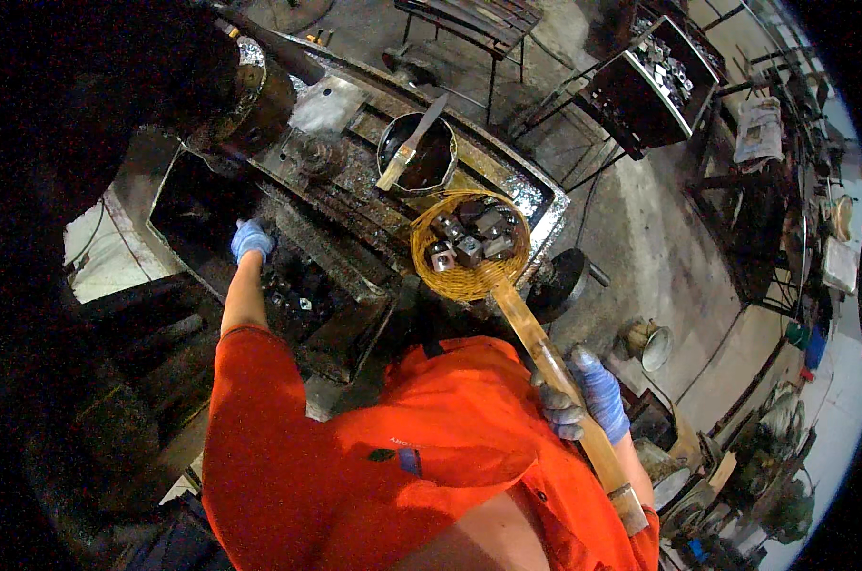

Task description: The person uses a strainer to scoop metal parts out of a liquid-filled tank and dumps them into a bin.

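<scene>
Orange shirt (374, 457): lower centre of the frame, nearest the camera; both arms are extended from it toward the machine.

Right hand (583, 395): lower right of centre, in a blue glove; closed around the wooden handle about two thirds of the way down from the basket. A firm wrap is judged necessary, since the load sits far out from the grip.

Wooden handle (555, 371): long and pale, run diagonally from the lower right up to the basket; its butt end is seen just beside the right forearm.

Wire skimmer basket (469, 246): centre of the frame, round, woven of yellow wire, held above the machine bed. It is best kept level so that nothing slides over the shallow rim.

Metal blocks (469, 240): a small heap of grey, squarish parts, carried inside the basket; the exact count cannot be told.

Left hand (250, 240): left of centre, in a blue glove, reached into the dark recess of the machine; whether anything is gripped cannot be told. It is best kept apart from the basket's path.

Machine bed (355, 228): dark, oily and shiny, spread across the upper centre; loose small parts are seen in the recess below the left hand.

Black pot (418, 152): upper centre, just beyond the basket, filled with dark liquid; a flat brush (412, 145) is leant in it.

Crate of parts (655, 81): upper right, well apart, set on a metal stand.
</scene>
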The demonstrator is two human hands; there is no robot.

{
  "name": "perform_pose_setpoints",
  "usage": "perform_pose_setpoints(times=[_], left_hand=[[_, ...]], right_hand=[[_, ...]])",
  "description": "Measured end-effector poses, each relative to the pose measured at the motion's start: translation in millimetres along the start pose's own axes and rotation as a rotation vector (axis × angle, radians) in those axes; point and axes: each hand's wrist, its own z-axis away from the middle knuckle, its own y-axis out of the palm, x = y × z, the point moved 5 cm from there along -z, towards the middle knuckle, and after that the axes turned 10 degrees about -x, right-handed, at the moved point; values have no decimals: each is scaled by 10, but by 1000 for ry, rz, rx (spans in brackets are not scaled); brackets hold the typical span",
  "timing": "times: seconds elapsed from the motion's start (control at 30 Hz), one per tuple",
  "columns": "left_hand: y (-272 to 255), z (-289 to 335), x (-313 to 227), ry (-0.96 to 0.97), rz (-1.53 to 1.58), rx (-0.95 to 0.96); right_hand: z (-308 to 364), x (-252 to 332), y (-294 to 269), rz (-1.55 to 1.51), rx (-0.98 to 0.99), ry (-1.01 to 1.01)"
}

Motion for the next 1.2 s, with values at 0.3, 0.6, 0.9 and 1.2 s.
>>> perform_pose_setpoints(times=[0.3, 0.6, 0.9, 1.2], left_hand=[[-178, 194, -25, -56, -25, 67], [-528, 100, -138, 45, 28, -126], [-372, 66, -96, 68, 13, -119], [-112, -69, -251, -3, 277, -25]], right_hand=[[-27, -59, -24, -58, -14, 26], [-48, -26, -30, 16, -13, -8], [-56, -12, -42, 34, 9, 12], [-44, -50, 2, 111, -36, -61]])
